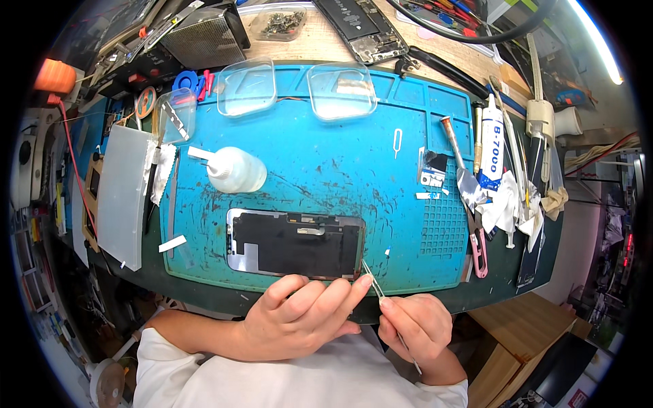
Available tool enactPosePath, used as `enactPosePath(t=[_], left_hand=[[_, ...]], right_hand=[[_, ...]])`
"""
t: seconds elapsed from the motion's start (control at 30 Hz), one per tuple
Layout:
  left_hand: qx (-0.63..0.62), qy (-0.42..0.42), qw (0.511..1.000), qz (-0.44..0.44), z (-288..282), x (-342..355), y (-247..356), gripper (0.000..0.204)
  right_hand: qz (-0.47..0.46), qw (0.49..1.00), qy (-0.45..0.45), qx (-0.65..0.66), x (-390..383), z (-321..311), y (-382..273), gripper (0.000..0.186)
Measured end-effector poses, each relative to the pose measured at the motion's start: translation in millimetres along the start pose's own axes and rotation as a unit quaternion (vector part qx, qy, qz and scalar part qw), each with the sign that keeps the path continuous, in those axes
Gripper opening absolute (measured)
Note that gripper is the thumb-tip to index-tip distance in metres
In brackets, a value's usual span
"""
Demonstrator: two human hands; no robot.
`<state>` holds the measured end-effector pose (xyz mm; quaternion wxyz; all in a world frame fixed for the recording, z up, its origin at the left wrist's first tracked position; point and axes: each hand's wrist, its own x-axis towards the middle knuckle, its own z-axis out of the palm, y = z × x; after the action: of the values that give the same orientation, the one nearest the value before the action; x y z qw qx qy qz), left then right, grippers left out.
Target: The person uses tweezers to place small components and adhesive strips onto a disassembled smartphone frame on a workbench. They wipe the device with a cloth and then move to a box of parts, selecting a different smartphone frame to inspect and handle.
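Note:
A phone screen panel (pixel 286 246) lies black back up on the blue work mat (pixel 333 163), near its front edge. My right hand (pixel 416 326) grips thin metal tweezers (pixel 377 287), their tips by the panel's right end. My left hand (pixel 306 316) is just in front of the panel, fingers loosely curved and thumb apart, the forefinger at the tweezers' front part; whether it touches them I cannot tell. A white squeeze bottle (pixel 237 170) stands behind the panel.
Clear plastic trays (pixel 245 92) line the mat's back. An opened phone (pixel 357 30) lies beyond. At right are a glue tube (pixel 492 136), hand tools and crumpled tissue (pixel 505 211). A translucent sheet (pixel 121 197) lies at left. A wooden cabinet (pixel 510 319) is below the desk.

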<state>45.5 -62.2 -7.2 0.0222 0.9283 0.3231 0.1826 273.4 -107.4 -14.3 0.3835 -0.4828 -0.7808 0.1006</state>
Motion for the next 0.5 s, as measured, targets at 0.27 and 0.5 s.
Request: enactPosePath(t=[0.27, 0.5], left_hand=[[-0.011, -0.001, 1.0, -0.012, -0.4, -1.3, 1.0, 0.052], [-0.014, -0.006, 1.0, -0.011, -0.8, -1.3, 1.5, 0.054]], right_hand=[[0.003, 1.0, -0.006, 0.0, 2.0, -0.2, -0.6, 0.025], [0.005, 1.0, -0.008, 0.003, 0.8, -0.8, -0.6, 0.025]])
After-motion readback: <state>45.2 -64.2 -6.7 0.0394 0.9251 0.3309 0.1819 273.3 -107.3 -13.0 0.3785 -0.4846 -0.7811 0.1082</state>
